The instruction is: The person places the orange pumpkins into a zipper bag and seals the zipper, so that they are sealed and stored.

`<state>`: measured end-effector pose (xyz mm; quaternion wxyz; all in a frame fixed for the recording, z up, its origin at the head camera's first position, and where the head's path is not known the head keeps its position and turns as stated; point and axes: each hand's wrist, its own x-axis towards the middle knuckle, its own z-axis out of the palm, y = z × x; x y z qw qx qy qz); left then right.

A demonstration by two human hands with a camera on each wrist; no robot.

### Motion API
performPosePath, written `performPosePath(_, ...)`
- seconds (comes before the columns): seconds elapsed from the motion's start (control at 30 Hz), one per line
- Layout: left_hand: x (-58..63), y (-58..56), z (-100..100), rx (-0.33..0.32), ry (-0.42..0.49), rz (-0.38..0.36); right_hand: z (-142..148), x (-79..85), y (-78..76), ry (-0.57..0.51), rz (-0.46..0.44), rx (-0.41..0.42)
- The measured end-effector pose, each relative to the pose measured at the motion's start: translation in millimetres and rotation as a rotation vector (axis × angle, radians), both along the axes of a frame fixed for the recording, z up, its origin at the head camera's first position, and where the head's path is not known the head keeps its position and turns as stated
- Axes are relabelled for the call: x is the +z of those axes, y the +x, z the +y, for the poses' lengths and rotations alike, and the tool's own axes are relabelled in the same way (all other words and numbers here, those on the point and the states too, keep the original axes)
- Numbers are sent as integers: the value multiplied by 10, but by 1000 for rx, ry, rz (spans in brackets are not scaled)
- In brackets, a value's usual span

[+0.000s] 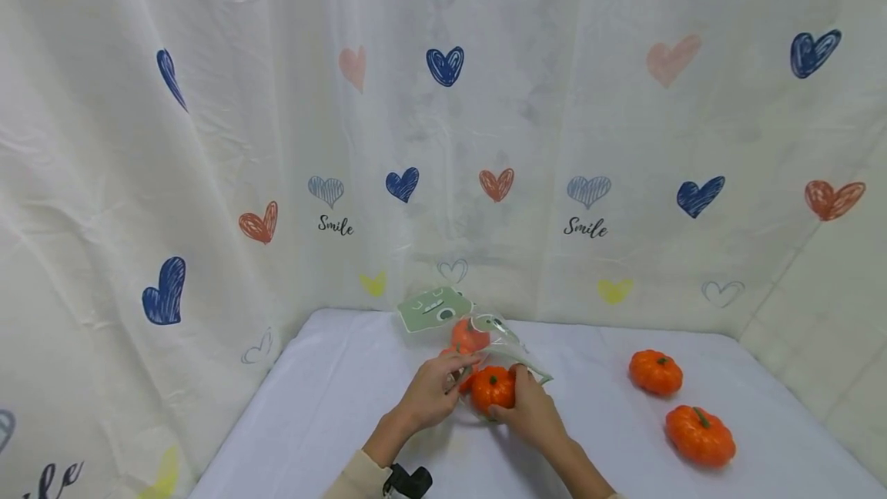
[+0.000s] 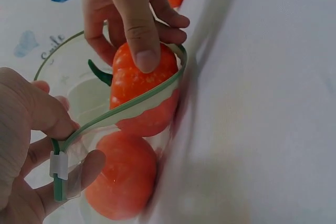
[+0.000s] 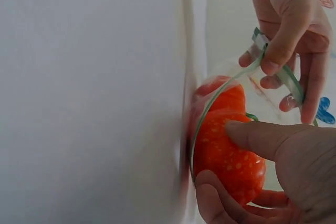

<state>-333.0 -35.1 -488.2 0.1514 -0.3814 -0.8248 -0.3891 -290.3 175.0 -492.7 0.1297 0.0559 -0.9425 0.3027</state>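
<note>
A clear zip bag with a green printed design (image 1: 431, 309) lies on the table, its green-edged mouth held apart. My left hand (image 1: 428, 391) pinches the bag's edge beside the white slider (image 2: 59, 165). My right hand (image 1: 537, 416) grips an orange toy pumpkin (image 1: 493, 389) with a green stem, thumb on its side. In the left wrist view this pumpkin is partly inside the mouth, its lower part behind the green strip. Deeper in the bag are other orange pumpkins (image 2: 123, 174), seen through the plastic and partly hidden by my left hand in the head view.
Two more orange pumpkins, one farther back (image 1: 655, 373) and one nearer (image 1: 701, 436), sit on the white-covered table (image 1: 333, 406) to the right. Behind the table hangs a white curtain (image 1: 540, 114) with printed hearts. A black device (image 1: 409, 481) is strapped at my left wrist.
</note>
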Motion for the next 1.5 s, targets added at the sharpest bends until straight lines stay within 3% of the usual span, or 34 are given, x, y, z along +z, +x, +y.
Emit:
performPosePath(0.37,11,-5,-17,13,7,-24,7,44,36,91,50,-17)
performPosePath(0.63,1,-7,-18,1,11,2,-21,94,77,201,66,-52)
performPosePath(0.73,-8,-11,-16,7,4,12,-26,90,84,161,63,-8)
performPosePath(0.97,-23,-27,-17,15,-4,-8,-7,102,87,64,37,246)
performPosePath(1.07,-22,-30,-18,15,-2,-14,5,104,78,66,19,281)
performPosePath(1.5,-6,-20,-18,32,-33,13,5,55,92,50,1,180)
